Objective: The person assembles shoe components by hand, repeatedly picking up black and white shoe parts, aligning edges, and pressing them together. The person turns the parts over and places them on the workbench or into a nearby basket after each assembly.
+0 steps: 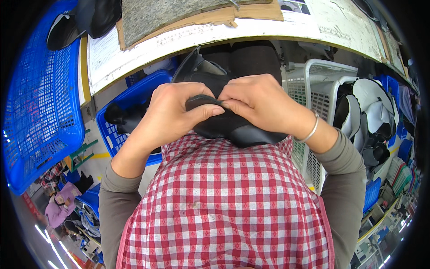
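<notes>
A black leather shoe upper [244,133] lies across my lap, over the red-and-white checked apron [215,193]. My left hand [168,110] is closed on its edge, with the thumb laid along the near side of a folded rim. Close beside it, my right hand [260,101] pinches the same edge between thumb and fingertips. The two hands almost touch at the middle of the piece. More black material with a pale inner side [208,67] shows just beyond my hands; whether it belongs to the same piece I cannot tell.
Ahead runs a white worktable [188,36] with a stone slab [179,15] on cardboard. Blue baskets [49,103] stand at the left, one lower basket [105,130] holding black pieces. A white basket [309,67] and grey-and-black shoe parts [369,107] are at the right. Another person [62,204] sits at far left.
</notes>
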Available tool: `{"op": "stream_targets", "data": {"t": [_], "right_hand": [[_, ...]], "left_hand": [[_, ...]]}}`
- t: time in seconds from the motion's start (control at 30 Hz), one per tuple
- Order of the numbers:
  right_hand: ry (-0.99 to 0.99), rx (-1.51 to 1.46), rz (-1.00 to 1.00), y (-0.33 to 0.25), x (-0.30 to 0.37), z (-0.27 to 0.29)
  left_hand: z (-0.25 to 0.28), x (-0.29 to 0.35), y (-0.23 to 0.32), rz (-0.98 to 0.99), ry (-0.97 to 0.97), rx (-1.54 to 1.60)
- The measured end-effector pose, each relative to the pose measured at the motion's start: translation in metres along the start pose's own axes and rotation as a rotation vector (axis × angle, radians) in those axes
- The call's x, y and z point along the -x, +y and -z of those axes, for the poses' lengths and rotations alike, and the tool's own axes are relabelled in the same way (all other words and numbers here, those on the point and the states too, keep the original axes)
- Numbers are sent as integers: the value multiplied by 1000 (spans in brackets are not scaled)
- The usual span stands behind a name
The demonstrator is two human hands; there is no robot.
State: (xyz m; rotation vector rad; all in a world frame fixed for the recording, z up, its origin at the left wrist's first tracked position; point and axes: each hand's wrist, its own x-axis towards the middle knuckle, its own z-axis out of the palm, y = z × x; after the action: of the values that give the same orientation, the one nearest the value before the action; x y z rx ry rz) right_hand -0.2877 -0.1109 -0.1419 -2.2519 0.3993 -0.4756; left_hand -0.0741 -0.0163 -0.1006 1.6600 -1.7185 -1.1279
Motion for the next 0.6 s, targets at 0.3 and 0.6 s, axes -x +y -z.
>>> {"op": "stream_targets", "data": {"t": [0.3, 0.6], "right_hand": [[18, -50, -134, -1, 6, 1], [-120, -767, -465, 9, 3, -8]], "left_hand": [[-3, -6, -12, -62, -13, 69], [9, -5, -20, 25, -53, 328]]}}
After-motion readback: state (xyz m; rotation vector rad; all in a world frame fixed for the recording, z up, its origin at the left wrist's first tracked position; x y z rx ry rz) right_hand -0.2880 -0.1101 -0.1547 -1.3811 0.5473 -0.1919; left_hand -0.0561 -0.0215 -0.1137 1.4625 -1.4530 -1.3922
